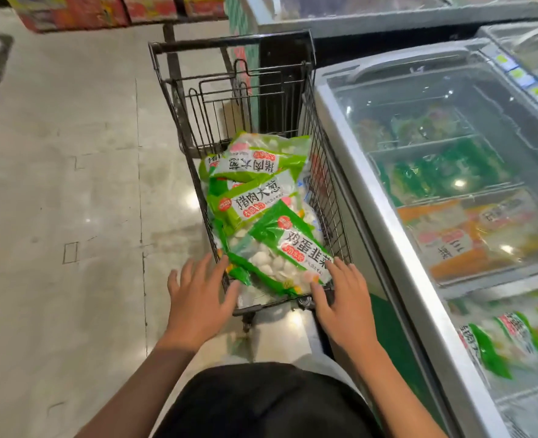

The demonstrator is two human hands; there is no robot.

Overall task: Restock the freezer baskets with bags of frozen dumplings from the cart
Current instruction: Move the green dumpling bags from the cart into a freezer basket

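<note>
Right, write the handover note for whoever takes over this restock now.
Left hand: open, fingers spread at the near left corner of the cart, holding nothing.
Right hand: open, at the near right corner, fingertips by the nearest dumpling bag.
Bags: a pile of green dumpling bags lies in the cart, none lifted.
Freezer: on the right, glass lid closed; similar green bags show in the near section.
Done: no bag in hand yet.
Left: open the lid, move the bags across.

Cart point(172, 90) stood left of the freezer point(368, 191), just beside it. Dumpling bags point(261, 197) lay piled in the cart. Left hand point(198, 298) and right hand point(343, 301) flanked the nearest bag point(286, 254).
</note>
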